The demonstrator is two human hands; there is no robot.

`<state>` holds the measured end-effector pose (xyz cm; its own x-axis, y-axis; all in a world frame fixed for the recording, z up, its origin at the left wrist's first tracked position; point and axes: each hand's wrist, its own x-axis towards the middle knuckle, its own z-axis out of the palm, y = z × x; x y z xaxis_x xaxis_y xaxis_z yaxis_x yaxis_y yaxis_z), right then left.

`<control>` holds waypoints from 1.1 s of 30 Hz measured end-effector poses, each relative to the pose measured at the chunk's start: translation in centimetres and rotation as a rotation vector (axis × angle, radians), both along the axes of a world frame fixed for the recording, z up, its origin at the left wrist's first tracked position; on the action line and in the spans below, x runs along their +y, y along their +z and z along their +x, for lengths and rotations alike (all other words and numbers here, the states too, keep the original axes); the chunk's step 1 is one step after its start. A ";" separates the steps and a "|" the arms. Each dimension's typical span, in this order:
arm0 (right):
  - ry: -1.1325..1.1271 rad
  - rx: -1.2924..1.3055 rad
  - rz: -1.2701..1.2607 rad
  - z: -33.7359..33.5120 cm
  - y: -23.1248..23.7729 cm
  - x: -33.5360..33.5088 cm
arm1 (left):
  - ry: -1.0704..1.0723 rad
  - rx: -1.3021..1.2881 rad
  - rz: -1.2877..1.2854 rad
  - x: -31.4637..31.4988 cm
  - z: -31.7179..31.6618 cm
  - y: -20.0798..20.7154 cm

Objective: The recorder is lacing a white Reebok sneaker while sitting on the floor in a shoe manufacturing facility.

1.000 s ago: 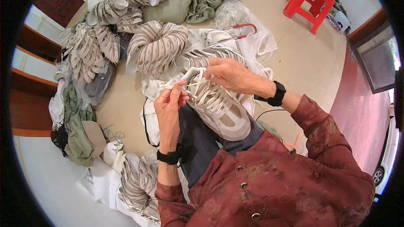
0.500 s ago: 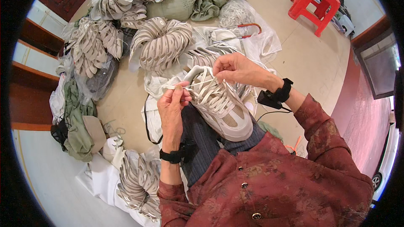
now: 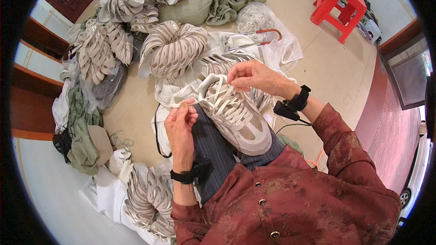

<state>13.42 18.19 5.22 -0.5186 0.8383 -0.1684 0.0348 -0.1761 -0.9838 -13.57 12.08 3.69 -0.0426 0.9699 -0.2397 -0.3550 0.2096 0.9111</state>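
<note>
A beige and white sneaker rests across my thighs, its toe toward me and its collar facing away. White shoelace crosses back and forth over its tongue. To the left of the shoe's collar, my left hand pinches a length of the lace between thumb and fingers. My right hand is closed in a pinch over the upper eyelets on the right side, where the lace runs to its fingertips. Behind that hand, part of another pale shoe piece is partly covered.
Rings of stacked beige shoe uppers lie beyond my knees, with another bundle at lower left. A clear bag of white laces and a red-handled metal frame lie farther off. A red plastic stool stands at far right.
My left hand has shifted slightly left and down, away from the shoe, with lace still in its fingers. My right hand has moved only a little and stays by the upper eyelets.
</note>
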 end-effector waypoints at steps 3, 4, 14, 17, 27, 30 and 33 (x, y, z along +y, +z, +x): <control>0.037 -0.003 -0.003 -0.2 0.3 -0.1 | 0.055 0.002 0.009 -0.4 -0.6 0.0; 0.036 -0.003 -0.001 -0.1 0.2 -0.1 | 0.054 -0.010 0.012 -0.5 -0.9 -0.1; 0.022 -0.036 0.082 -0.4 0.6 -0.5 | 0.072 0.018 -0.003 -0.8 -1.9 -0.3; -0.011 -0.026 0.096 0.0 0.3 -0.6 | -0.003 0.089 -0.032 -0.9 -2.5 -0.1; 0.315 0.343 0.485 -6.9 12.8 -3.1 | 0.314 0.156 0.072 -0.9 -10.6 1.7; 0.357 0.459 0.501 -7.7 15.7 -4.4 | 0.209 0.411 0.425 -1.2 -7.6 3.5; 0.153 0.220 0.480 -4.3 12.8 -2.2 | 0.097 0.389 0.124 -1.1 -6.8 3.2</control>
